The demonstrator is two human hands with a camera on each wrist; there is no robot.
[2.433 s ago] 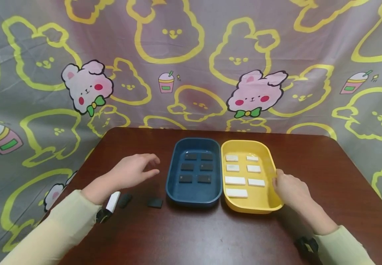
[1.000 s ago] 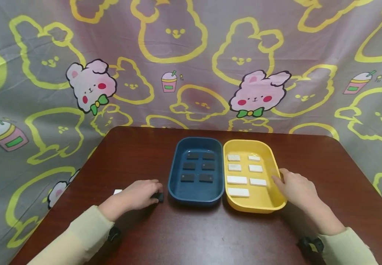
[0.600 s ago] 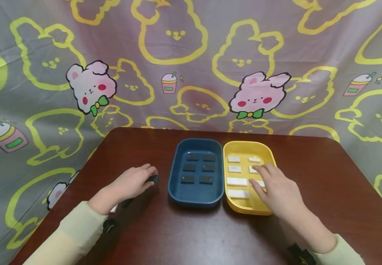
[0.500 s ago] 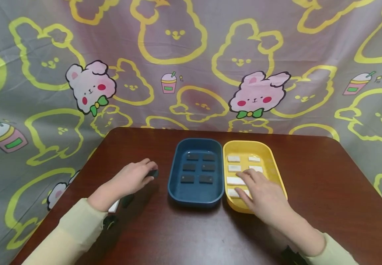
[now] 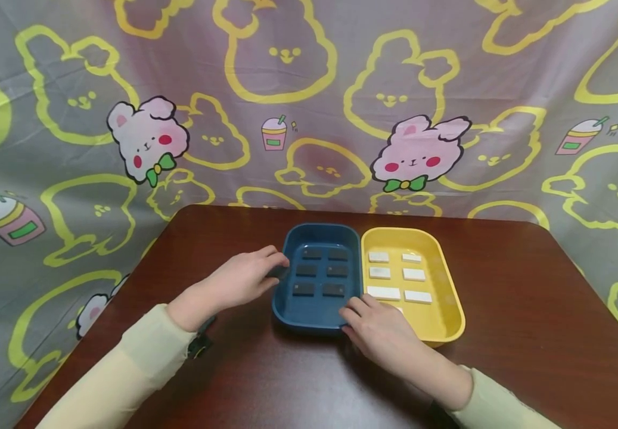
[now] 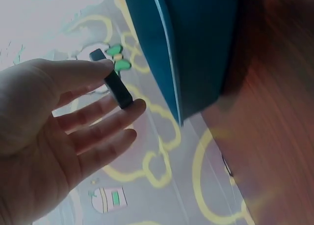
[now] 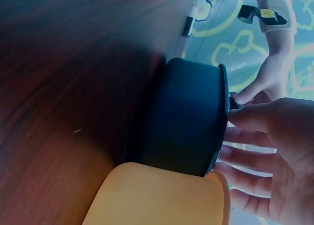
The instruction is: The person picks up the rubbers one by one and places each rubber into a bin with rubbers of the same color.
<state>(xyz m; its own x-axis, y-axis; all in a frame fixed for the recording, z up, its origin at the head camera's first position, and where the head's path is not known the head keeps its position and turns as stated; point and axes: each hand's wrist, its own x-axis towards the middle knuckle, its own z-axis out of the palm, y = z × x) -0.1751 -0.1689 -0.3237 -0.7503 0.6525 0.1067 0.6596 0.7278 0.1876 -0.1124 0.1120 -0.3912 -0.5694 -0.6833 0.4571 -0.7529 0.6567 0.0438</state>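
My left hand (image 5: 247,277) pinches a small flat black block (image 6: 117,87) between thumb and fingers. It holds the block at the left rim of a blue tray (image 5: 311,313), and in the left wrist view the block is beside the tray's wall. Inside that tray lie several black blocks (image 5: 306,270) in two columns. My right hand (image 5: 381,328) grips the blue tray's rim at the near right corner, its thumb (image 7: 250,117) outside and its fingers over the edge. Its wrist passes over the yellow tray (image 5: 450,310), where several white blocks (image 5: 384,292) lie, the nearest mostly hidden.
Both trays stand side by side on a dark reddish-brown table (image 5: 309,387). A dark piece (image 5: 207,325) shows beside the left forearm, mostly hidden. Behind the table hangs a cloth (image 5: 309,77) printed with cartoon animals.
My left hand picked a black block off the table and carried it to the blue tray's left rim. My right hand left the yellow tray's right rim and moved left onto the blue tray's rim.
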